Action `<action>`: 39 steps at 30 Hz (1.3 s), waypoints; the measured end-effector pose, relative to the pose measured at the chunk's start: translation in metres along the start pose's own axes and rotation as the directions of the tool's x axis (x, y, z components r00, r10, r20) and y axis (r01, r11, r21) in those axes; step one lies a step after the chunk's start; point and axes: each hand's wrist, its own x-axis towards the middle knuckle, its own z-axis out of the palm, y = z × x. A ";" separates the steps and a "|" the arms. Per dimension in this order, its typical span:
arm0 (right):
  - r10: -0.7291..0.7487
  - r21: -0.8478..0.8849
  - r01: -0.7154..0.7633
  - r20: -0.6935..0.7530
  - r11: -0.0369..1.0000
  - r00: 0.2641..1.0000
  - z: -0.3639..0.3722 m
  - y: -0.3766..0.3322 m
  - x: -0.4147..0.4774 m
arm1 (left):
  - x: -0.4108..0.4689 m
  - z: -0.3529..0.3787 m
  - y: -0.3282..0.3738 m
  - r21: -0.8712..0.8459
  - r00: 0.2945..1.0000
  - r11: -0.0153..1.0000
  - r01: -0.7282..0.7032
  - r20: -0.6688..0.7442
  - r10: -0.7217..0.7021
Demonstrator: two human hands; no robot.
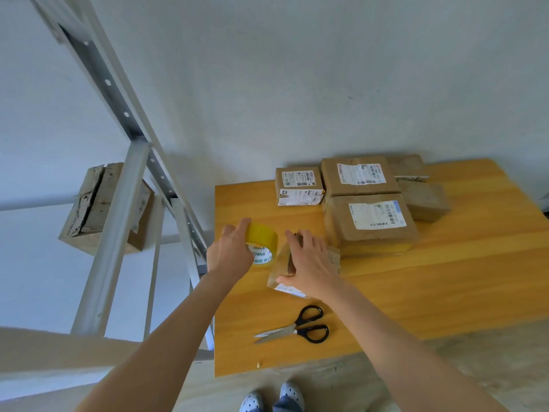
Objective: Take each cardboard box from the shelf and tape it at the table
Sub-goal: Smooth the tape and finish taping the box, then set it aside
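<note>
— Shoes [271,399] at the bottom edge, then scissors [294,325] lying untouched on the table [445,292]. How far along is she, would you say?

— Partway, I judge. Five boxes [368,224] sit grouped at the table's far side, probably done, though I can't see fresh tape on them. One box [334,257] lies near the front edge under the right hand [312,263], fingers spread flat, pressing it down.

— And the tape?

— Roll [263,243] stands just left of that box; the left hand [230,254] curls its fingers over it, gripping or about to, I can't tell which.

— Anything left on the shelf [113,233]?

— One torn box [104,209] still waits there.
</note>
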 end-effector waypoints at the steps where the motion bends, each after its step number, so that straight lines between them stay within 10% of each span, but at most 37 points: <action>1: 0.009 0.043 -0.009 -0.018 0.999 1.000 -0.002 0.000 -0.001 | 0.000 -0.001 0.001 -0.006 1.000 1.000 -0.011 -0.028 0.010; 10: 0.021 0.328 -0.009 -0.031 0.945 0.999 0.002 0.028 -0.016 | -0.007 0.009 0.014 -0.148 0.986 0.983 -0.106 -0.147 0.084; 23: 0.120 0.314 -0.098 -0.054 0.945 0.991 0.033 0.096 -0.045 | -0.027 0.057 0.090 -0.403 0.987 0.907 -0.126 0.042 0.156; 34: 0.162 0.422 -0.147 0.001 0.894 0.987 0.060 0.116 -0.048 | -0.032 0.092 0.121 -0.482 0.993 0.868 0.119 0.081 -0.091; 39: 0.141 0.406 -0.130 0.002 0.905 0.990 0.063 0.117 -0.048 | -0.034 0.075 0.126 -0.376 0.993 0.925 -0.052 0.079 0.089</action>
